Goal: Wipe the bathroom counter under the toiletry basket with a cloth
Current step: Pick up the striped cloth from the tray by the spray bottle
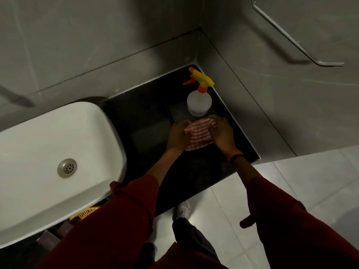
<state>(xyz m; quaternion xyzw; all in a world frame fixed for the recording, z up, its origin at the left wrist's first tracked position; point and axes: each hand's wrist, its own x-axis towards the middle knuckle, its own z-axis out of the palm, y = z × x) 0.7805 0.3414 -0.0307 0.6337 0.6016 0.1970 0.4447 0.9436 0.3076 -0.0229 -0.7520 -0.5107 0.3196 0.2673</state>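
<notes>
A pink-and-white striped cloth [198, 133] lies folded on the dark bathroom counter [143, 121], to the right of the sink. My left hand [177, 134] grips its left edge. My right hand [223, 133] grips its right edge, with an orange band on that wrist. Both hands press the cloth flat against the counter. A yellow woven basket [84, 212] peeks out low down, below the sink's front edge, mostly hidden by my left sleeve.
A clear spray bottle [199, 102] with a yellow and orange trigger stands just behind the cloth, near the corner. The white sink basin [48, 144] lies to the left. Grey tiled walls close the back and right. A metal rail [291, 35] hangs on the right wall.
</notes>
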